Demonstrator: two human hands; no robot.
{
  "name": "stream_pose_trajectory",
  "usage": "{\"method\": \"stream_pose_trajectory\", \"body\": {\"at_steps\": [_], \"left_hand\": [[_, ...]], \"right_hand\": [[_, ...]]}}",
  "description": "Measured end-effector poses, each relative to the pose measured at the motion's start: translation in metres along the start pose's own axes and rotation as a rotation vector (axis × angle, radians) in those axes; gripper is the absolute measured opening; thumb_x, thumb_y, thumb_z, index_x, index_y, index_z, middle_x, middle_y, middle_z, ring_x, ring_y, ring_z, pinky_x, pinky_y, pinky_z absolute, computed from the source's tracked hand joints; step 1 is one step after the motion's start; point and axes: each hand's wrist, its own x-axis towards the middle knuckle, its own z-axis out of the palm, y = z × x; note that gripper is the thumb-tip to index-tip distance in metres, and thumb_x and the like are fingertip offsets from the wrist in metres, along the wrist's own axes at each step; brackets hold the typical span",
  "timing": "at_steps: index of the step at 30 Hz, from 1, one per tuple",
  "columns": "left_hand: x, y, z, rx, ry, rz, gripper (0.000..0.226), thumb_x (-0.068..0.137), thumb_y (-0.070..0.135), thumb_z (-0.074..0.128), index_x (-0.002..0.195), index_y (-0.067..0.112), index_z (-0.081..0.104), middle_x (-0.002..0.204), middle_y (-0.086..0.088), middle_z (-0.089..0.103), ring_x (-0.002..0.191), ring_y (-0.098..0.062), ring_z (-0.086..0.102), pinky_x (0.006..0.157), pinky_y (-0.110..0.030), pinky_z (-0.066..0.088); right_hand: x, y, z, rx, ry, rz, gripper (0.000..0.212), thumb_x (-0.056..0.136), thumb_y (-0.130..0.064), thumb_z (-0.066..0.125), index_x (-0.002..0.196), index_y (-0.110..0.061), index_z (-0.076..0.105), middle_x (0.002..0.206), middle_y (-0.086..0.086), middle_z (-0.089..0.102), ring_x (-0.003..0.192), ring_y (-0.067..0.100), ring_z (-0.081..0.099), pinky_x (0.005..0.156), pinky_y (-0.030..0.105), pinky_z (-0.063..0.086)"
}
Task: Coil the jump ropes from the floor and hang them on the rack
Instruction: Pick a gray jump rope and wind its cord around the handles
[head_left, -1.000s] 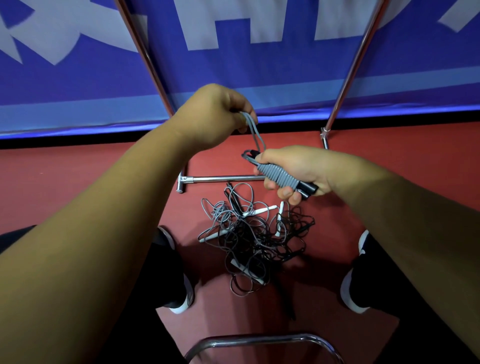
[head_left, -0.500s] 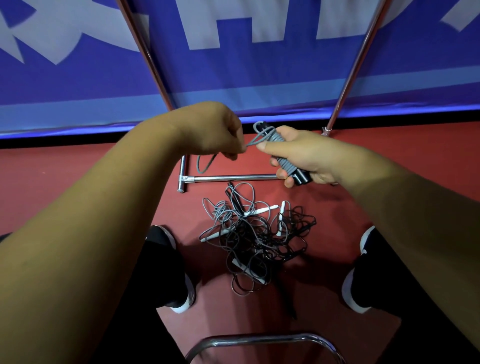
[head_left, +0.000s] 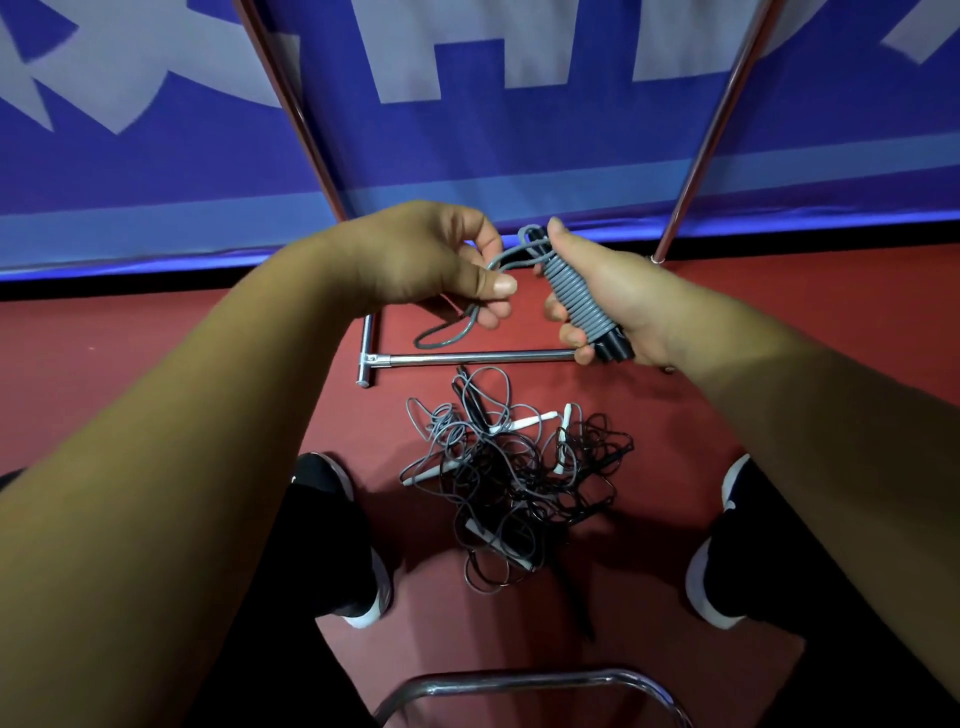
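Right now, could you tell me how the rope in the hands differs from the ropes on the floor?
The held rope is wound in tight turns; the floor ropes lie in a loose tangle. The held rope is gripped by the right hand, its loose loop pinched by the left hand; the floor ropes lie untouched. Both include grey cord.

The rope tangle (head_left: 511, 478) lay on the floor (head_left: 779, 338) between two shoes (head_left: 332, 499), the rack's base bar (head_left: 467, 357) just behind it. The coiled rope (head_left: 574, 296) sat in the right hand (head_left: 628, 296), the left hand (head_left: 415, 260) beside it.
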Motion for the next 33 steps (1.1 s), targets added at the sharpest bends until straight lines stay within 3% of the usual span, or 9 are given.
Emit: {"method": "stream_pose_trajectory", "body": {"at_steps": [4,9,11,13,17,24,27,30,33], "left_hand": [[0.001,0.001,0.004,0.271,-0.052,-0.004,0.026,0.088,0.026,0.082,0.11,0.017,0.072,0.088,-0.002,0.081,0.079,-0.01,0.072,0.073,-0.028,0.046],[0.003,-0.006,0.005,0.501,0.023,0.002,0.032,0.083,0.054,0.081,0.081,0.022,0.08,0.075,-0.012,0.072,0.07,-0.01,0.065,0.074,-0.032,0.048],[0.004,-0.009,0.01,0.283,0.039,0.027,0.035,0.094,0.047,0.072,0.084,0.013,0.072,0.065,-0.025,0.06,0.061,-0.021,0.071,0.06,-0.028,0.052],[0.007,-0.012,0.015,0.025,0.072,0.075,0.038,0.104,0.045,0.058,0.091,0.009,0.063,0.058,-0.017,0.037,0.04,-0.021,0.048,0.047,-0.026,0.046],[0.012,-0.006,0.017,-0.157,0.111,0.175,0.045,0.111,0.048,0.043,0.097,0.009,0.06,0.062,0.0,0.023,0.052,-0.016,0.014,0.052,-0.031,0.013],[0.012,-0.001,0.015,-0.322,-0.032,0.242,0.044,0.109,0.026,0.036,0.127,0.004,0.069,0.057,-0.002,0.037,0.06,-0.021,0.029,0.06,-0.041,0.019],[0.005,-0.004,0.017,-0.18,-0.226,0.226,0.039,0.106,0.03,0.046,0.139,0.019,0.065,0.071,-0.004,0.055,0.068,-0.021,0.031,0.063,-0.039,0.021],[0.004,-0.01,0.015,0.123,-0.278,0.188,0.028,0.108,0.039,0.051,0.118,0.028,0.075,0.079,-0.006,0.061,0.069,-0.035,0.029,0.064,-0.05,0.023],[0.008,-0.014,0.012,0.407,-0.157,0.115,0.03,0.11,0.04,0.049,0.104,0.025,0.074,0.073,0.003,0.062,0.064,-0.022,0.043,0.065,-0.033,0.032]], "right_hand": [[-0.002,-0.003,-0.002,0.017,0.0,0.0,0.046,0.1,-0.07,0.051,0.103,-0.024,0.058,0.071,0.004,0.052,0.048,0.02,0.04,0.05,0.028,0.038],[-0.005,-0.007,-0.001,0.071,-0.026,0.004,0.038,0.104,-0.06,0.045,0.098,-0.023,0.054,0.07,0.005,0.05,0.048,0.019,0.037,0.051,0.025,0.035],[-0.006,-0.01,-0.005,0.132,-0.037,0.0,0.039,0.105,-0.06,0.044,0.107,-0.023,0.056,0.068,0.003,0.049,0.047,0.017,0.036,0.051,0.023,0.032],[-0.006,-0.014,-0.01,0.186,-0.045,-0.001,0.041,0.105,-0.061,0.042,0.114,-0.024,0.056,0.068,0.002,0.047,0.047,0.015,0.035,0.05,0.022,0.031],[-0.008,-0.018,-0.014,0.268,-0.07,0.015,0.045,0.105,-0.063,0.044,0.115,-0.02,0.053,0.07,0.001,0.046,0.047,0.015,0.032,0.046,0.021,0.029],[-0.011,-0.021,-0.01,0.31,-0.12,-0.001,0.048,0.105,-0.064,0.042,0.089,-0.026,0.067,0.07,-0.001,0.043,0.047,0.013,0.03,0.046,0.021,0.027],[-0.011,-0.02,-0.009,0.295,-0.099,-0.004,0.055,0.106,-0.062,0.041,0.069,-0.024,0.053,0.065,-0.002,0.039,0.047,0.015,0.028,0.048,0.021,0.024],[-0.01,-0.016,-0.009,0.268,-0.063,0.022,0.046,0.105,-0.061,0.043,0.087,-0.02,0.05,0.065,0.001,0.043,0.047,0.015,0.031,0.047,0.021,0.027],[-0.008,-0.014,-0.013,0.236,-0.042,0.055,0.043,0.104,-0.062,0.045,0.102,-0.019,0.049,0.07,0.001,0.047,0.047,0.014,0.033,0.045,0.021,0.029]]}}
